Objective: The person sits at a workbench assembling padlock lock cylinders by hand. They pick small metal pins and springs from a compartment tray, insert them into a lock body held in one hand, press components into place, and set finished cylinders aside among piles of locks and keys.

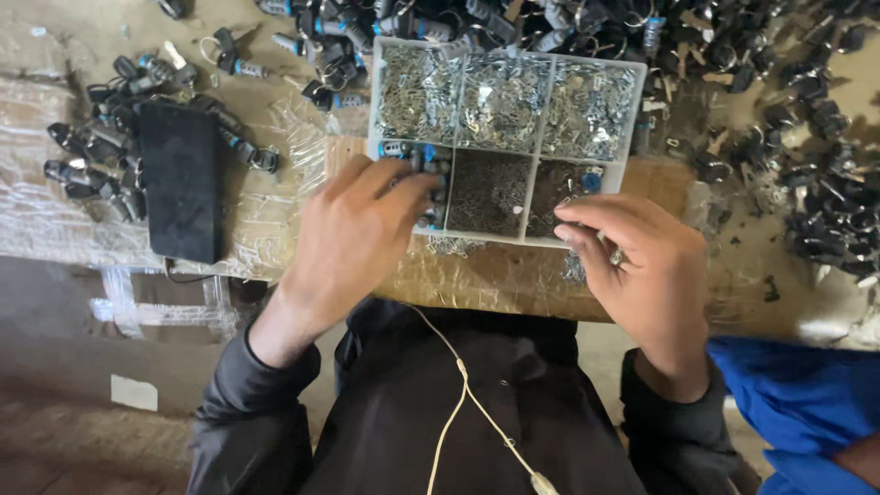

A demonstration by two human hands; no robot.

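A worn workbench (73, 37) wrapped in clear plastic is lying under a white divided tray (632, 101) of small metal parts. The left hand (353, 234) is reaching curled fingers into the tray's near-left compartment; whether it grips anything, I cannot tell. The right hand (642, 261) is pinching a small metal piece (616, 258) at the tray's near-right corner. Heaps of dark lock cylinders (816, 137) are surrounding the tray, and a black flat case (181, 188) is lying to the left.

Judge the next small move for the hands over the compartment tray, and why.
Probably the left hand should close its fingertips on one blue-and-black part in the lower-left compartment of the clear parts tray and lift it out. Its fingers already reach into that cell, while the right hand rests at the tray's lower-right corner, pinching something too small to identify.
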